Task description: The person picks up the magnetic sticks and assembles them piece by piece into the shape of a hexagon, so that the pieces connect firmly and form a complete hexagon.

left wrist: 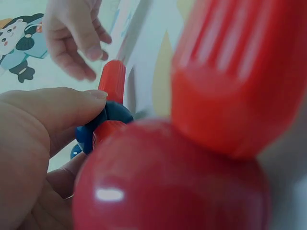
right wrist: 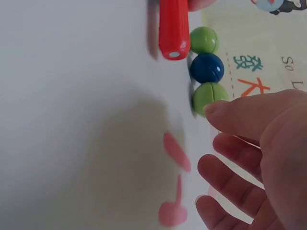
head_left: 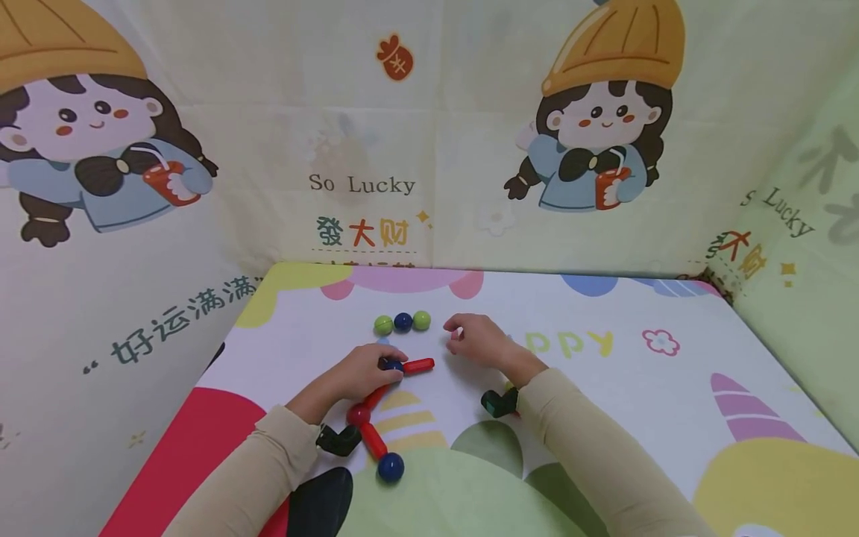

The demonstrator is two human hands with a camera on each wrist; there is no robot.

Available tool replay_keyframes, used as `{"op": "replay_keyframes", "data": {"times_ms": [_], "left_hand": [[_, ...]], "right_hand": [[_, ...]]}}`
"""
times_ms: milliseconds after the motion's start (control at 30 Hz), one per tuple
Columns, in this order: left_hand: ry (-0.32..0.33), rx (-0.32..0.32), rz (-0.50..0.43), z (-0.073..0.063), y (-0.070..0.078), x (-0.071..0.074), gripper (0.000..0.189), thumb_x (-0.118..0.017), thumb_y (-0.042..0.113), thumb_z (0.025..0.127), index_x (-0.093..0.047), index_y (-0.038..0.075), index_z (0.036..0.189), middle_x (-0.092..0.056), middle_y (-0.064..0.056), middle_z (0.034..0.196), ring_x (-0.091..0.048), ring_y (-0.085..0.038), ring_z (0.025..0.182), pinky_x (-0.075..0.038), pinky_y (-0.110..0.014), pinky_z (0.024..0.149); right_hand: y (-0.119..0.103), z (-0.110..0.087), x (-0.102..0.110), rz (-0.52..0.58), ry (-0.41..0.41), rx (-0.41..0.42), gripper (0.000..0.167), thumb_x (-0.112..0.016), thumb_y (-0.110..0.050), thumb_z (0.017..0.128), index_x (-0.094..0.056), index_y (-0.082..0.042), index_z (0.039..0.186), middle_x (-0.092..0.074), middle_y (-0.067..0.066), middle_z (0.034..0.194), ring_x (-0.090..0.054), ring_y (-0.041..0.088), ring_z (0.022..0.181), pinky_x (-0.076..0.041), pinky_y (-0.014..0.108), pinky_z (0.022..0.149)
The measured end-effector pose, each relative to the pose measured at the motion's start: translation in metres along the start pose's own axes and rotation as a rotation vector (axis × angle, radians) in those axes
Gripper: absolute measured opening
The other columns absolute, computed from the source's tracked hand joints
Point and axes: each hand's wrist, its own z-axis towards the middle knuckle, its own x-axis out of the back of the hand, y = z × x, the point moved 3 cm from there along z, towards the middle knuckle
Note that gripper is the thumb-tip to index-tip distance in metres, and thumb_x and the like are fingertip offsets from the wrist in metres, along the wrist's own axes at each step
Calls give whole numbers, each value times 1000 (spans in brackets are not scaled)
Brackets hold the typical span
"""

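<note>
My left hand [head_left: 359,373] pinches a dark blue ball [head_left: 394,365] between thumb and fingers. This ball belongs to a zigzag chain of balls and red rods on the table. A free-ended red rod [head_left: 419,365] juts from it to the right. On its other side the chain runs through a red ball [head_left: 359,415] and another red rod [head_left: 373,441] to a second blue ball [head_left: 391,468]. My right hand [head_left: 486,341] hovers with loosely bent fingers, holding nothing. To its left, a green ball [head_left: 421,320], a blue ball [head_left: 403,322] and another green ball [head_left: 383,324] form a row.
The white table mat [head_left: 584,403] carries printed shapes and letters. A patterned cloth [head_left: 470,149] rises behind and at the sides. Under the right wrist, a small yellow-green thing [head_left: 510,389] is mostly hidden by the sleeve and the black wrist camera [head_left: 499,403].
</note>
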Motion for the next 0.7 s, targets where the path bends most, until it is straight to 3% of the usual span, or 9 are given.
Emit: {"op": "replay_keyframes", "data": {"times_ms": [100,200,367,500,600,700], "left_hand": [[-9,12,-2,1,-1,0,33,-71,23,94,-69,18,126,-62,-2,114,-52,-22,103,-52,-39,87],[-11,24,-9,2,-3,1,34,-71,25,94,-68,18,126,-62,-2,114,-52,-22,102,-52,-38,86],[-11,29,-14,3,-3,3,34,-72,26,94,-69,17,126,-63,-3,115,-53,-22,103,-51,-39,88],[-19,38,-19,3,-4,3,36,-72,26,94,-68,17,129,-63,-4,119,-53,-22,106,-52,-37,87],[-21,38,-26,3,-6,3,37,-71,27,94,-68,17,130,-63,-5,120,-53,-23,107,-53,-37,85],[-15,42,-28,3,-9,5,38,-71,27,94,-68,17,130,-63,-5,122,-52,-23,108,-53,-37,87]], "right_hand": [[-8,9,0,-13,-20,-1,36,-67,-16,96,-62,-5,130,-65,-1,80,-60,14,72,-50,33,79],[-15,18,-1,-40,-20,4,39,-67,-18,96,-60,-8,134,-66,4,94,-62,14,67,-50,32,78],[-23,32,-6,-86,-6,12,40,-67,-18,97,-60,-12,136,-65,9,122,-62,21,91,-53,28,71],[-26,37,-9,-119,-5,18,42,-66,-17,97,-59,-11,139,-62,8,132,-59,25,110,-53,34,86],[-26,37,-10,-143,13,-9,43,-66,-19,97,-60,-11,138,-61,7,133,-56,26,119,-47,40,100],[-24,35,-8,-160,44,-41,43,-68,-22,96,-61,-11,136,-60,8,132,-55,25,122,-44,42,104]]}}
